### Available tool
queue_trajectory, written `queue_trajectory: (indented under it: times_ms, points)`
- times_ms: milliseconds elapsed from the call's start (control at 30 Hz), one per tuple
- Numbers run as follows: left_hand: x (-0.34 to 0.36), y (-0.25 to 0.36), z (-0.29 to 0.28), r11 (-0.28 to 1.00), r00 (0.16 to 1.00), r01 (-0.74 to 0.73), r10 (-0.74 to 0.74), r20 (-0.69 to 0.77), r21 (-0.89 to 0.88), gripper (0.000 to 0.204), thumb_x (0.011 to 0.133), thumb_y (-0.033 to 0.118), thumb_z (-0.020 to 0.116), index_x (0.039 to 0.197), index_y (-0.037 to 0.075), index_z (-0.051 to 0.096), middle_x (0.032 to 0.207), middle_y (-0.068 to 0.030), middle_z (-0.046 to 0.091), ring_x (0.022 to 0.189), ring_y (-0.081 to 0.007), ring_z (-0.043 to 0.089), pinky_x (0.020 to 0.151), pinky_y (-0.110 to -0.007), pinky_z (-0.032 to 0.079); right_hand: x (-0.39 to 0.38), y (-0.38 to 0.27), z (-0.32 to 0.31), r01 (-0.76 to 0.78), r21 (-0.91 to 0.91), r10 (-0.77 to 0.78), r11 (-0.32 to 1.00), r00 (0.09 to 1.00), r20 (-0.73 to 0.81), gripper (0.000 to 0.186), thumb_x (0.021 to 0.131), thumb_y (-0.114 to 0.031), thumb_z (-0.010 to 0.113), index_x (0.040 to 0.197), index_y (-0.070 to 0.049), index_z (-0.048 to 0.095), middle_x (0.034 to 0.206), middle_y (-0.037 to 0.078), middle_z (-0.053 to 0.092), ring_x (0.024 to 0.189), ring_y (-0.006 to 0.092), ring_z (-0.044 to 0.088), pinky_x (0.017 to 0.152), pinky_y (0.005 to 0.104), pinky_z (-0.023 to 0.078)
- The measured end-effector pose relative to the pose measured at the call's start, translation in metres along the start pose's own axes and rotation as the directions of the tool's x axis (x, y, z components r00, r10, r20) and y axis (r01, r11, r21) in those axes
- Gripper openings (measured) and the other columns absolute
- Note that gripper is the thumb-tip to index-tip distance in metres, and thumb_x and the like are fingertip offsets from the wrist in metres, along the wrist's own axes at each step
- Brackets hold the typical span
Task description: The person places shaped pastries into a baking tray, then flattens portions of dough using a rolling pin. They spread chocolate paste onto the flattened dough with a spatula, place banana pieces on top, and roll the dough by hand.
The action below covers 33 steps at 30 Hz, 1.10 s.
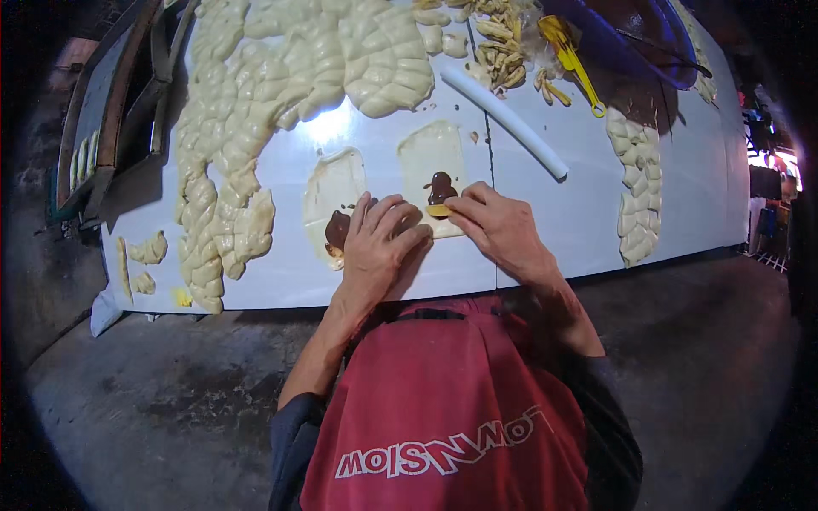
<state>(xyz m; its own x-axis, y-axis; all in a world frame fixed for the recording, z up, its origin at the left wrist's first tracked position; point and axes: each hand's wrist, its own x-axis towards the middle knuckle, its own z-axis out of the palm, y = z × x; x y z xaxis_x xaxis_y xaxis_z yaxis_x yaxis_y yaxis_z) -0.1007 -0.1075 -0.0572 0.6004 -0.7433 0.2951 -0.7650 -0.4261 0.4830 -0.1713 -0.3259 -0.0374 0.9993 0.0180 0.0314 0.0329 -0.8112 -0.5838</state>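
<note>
Two flattened dough strips lie side by side on the white table, each with dark brown filling near its close end. The fingers of my right hand [498, 223] are closed at a flat yellow slice [439, 210], beside the dark filling [441, 189] on the right dough strip [433, 153]. My left hand [385, 237] has bent fingers, with thumb and forefinger together at that strip's near left corner; the fingertips are partly hidden. The back of this hand overlaps the edge of the left dough strip [334, 183], where another dark filling [337, 230] sits.
Many pale dough pieces [256, 102] cover the table's [545, 238] left and far parts. A white rolling rod [504, 123] lies right of the strips. Behind it are yellow slices [501, 55], a yellow utensil [573, 60] and a blue basin [673, 43]. More dough [637, 187] lies rightward.
</note>
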Motion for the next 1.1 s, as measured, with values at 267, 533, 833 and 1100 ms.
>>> queue_trajectory:
  times_ms: [267,533,833,1100]
  points:
    - [0.000,-0.005,0.002,0.997,0.997,-0.072,0.071,-0.036,-0.036,0.020,0.078,0.016,0.080,0.095,0.011,0.069,0.112,-0.0056,0.064,0.117,-0.0263,0.059,0.107,-0.053,0.043,-0.010,-0.007,-0.015,0.024,0.059,-0.027,0.998,0.998,0.048,0.024,0.092,-0.020,0.072,0.113,-0.010,0.072,0.098,0.007,0.066,0.080,0.0230,0.069,0.066,0.0354,0.055]
    - [0.002,-0.002,0.001,0.968,0.994,0.079,-0.096,-0.058,-0.237,0.015,0.087,0.010,0.073,0.098,0.005,0.066,0.119,-0.0109,0.064,0.120,-0.0338,0.057,0.107,-0.055,0.039,-0.021,0.020,0.012,0.181,-0.027,-0.183,0.983,0.978,-0.103,0.016,0.091,-0.012,0.072,0.105,-0.006,0.069,0.102,0.007,0.067,0.077,0.0224,0.067,0.064,0.0339,0.054]
    - [0.025,-0.017,-0.001,0.976,0.974,0.218,-0.217,-0.064,0.006,0.018,0.088,0.014,0.072,0.106,0.010,0.068,0.127,-0.0113,0.062,0.128,-0.0353,0.052,0.108,-0.061,0.033,0.015,0.023,0.000,-0.002,0.104,0.011,0.995,0.996,-0.084,0.018,0.091,-0.013,0.066,0.108,-0.009,0.069,0.103,0.008,0.067,0.090,0.0286,0.069,0.075,0.0379,0.055]
    - [0.033,-0.014,-0.009,1.000,0.998,0.029,-0.029,0.055,-0.001,0.035,0.084,0.018,0.076,0.118,0.015,0.069,0.139,-0.0143,0.055,0.137,-0.0384,0.044,0.112,-0.062,0.033,0.014,0.010,-0.018,0.047,0.063,-0.048,0.997,0.999,0.017,0.023,0.092,-0.021,0.069,0.113,-0.012,0.067,0.113,0.006,0.065,0.093,0.0270,0.069,0.076,0.0391,0.057]
